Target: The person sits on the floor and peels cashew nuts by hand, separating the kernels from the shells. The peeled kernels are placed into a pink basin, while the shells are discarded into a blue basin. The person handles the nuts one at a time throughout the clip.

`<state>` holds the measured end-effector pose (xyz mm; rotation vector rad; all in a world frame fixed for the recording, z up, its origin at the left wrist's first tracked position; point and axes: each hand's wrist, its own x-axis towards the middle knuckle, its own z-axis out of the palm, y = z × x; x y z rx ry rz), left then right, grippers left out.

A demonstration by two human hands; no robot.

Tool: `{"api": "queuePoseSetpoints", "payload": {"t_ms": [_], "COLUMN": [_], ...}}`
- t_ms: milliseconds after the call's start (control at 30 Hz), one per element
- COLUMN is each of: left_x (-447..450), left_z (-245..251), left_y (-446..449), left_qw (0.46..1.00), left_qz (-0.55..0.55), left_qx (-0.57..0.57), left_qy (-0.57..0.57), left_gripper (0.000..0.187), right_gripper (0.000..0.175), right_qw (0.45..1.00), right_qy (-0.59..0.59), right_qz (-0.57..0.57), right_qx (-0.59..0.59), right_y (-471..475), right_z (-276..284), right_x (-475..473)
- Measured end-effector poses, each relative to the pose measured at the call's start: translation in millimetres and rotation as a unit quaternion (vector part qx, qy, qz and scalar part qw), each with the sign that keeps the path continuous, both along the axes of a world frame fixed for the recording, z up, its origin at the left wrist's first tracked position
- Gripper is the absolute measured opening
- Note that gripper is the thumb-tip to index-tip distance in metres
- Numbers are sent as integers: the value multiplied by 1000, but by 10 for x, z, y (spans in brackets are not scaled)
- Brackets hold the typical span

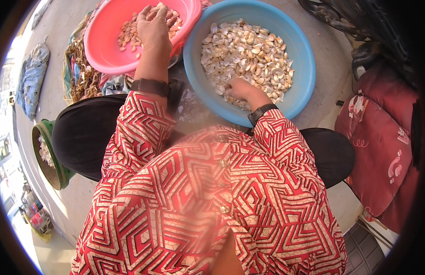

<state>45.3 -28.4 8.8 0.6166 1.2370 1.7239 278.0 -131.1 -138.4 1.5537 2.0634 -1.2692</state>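
My left hand [154, 29] is over a pink plastic basin [99, 44], its fingers apart above loose garlic cloves [128, 36]. Pale pieces show around the fingertips, but none is clearly gripped. In a wider blue plastic basin [303, 62] lies a heap of garlic cloves [267, 62], mixed with papery garlic skins [215, 56] mostly on its left side. My right hand [242, 90] reaches into the near edge of this heap with curled fingers. Its fingertips are partly hidden, so whether they pinch a clove is unclear. Dark bands circle both wrists.
Bundled cloths [80, 79] lie under and beside the pink basin. A green tub [57, 172] holding pale scraps stands left of my left knee [85, 137]. A blue cloth bundle [33, 75] lies farther left. A dark red printed cushion [377, 147] is at the right.
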Motion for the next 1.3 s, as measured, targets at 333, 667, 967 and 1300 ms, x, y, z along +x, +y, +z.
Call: {"api": "queuePoseSetpoints", "payload": {"t_ms": [333, 667, 967, 1300], "left_x": [507, 744, 641, 626], "left_z": [-246, -520, -627, -566], "left_y": [-345, -573, -562, -508], "left_qw": [931, 811, 792, 776], "left_qz": [-331, -505, -504, -504], "left_qx": [-97, -147, -149, -83], "left_qy": [122, 255, 312, 371], "left_gripper": [21, 16, 18, 14], "right_gripper": [27, 17, 14, 24], "right_qw": [991, 967, 887, 859], "right_qy": [-17, -3, 263, 360], "right_qz": [-28, -95, -325, -350], "right_qx": [-132, -235, -197, -98], "right_y": [-148, -135, -23, 152], "right_z": [323, 359, 362, 790], "right_x": [-104, 25, -60, -114]}}
